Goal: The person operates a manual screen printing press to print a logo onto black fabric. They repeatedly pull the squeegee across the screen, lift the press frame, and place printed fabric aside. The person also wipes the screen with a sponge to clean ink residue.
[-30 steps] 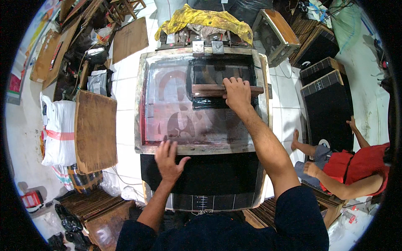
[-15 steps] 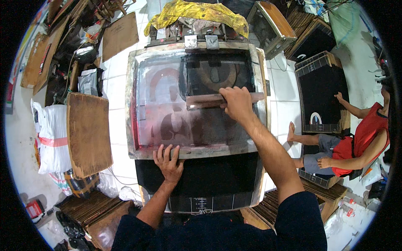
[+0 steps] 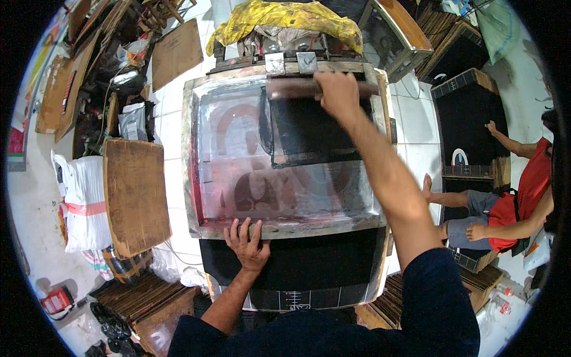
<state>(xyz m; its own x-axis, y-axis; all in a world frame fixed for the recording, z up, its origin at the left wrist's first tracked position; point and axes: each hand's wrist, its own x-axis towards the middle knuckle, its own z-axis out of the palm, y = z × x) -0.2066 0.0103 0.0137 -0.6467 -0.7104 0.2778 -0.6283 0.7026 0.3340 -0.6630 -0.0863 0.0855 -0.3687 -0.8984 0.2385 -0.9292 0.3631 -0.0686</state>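
Observation:
A wooden-framed printing screen (image 3: 194, 128) lies over a black panel (image 3: 291, 259) on the stand in front of me. My right hand (image 3: 338, 95) is closed around a squeegee (image 3: 291, 88), which lies crosswise at the screen's far right part, near the two metal clamps (image 3: 307, 62). Dark ink (image 3: 315, 137) covers the mesh on the near side of the squeegee. Curved shapes show through the left and near mesh. My left hand (image 3: 248, 245) rests on the near frame rail, fingers spread; its thumb is partly hidden.
A yellow stained cloth (image 3: 285, 22) drapes over the hinge end. Another person in a red top (image 3: 523, 184) sits at right beside black panels (image 3: 470, 119). A brown board (image 3: 137, 196) and white sack (image 3: 84, 193) stand at left. Stacked boards (image 3: 143, 303) flank my near side.
My right hand has pushed the squeegee away from me, from mid-screen to the far end. A dark rectangle now shows in its wake. The left hand stays on the near rail.

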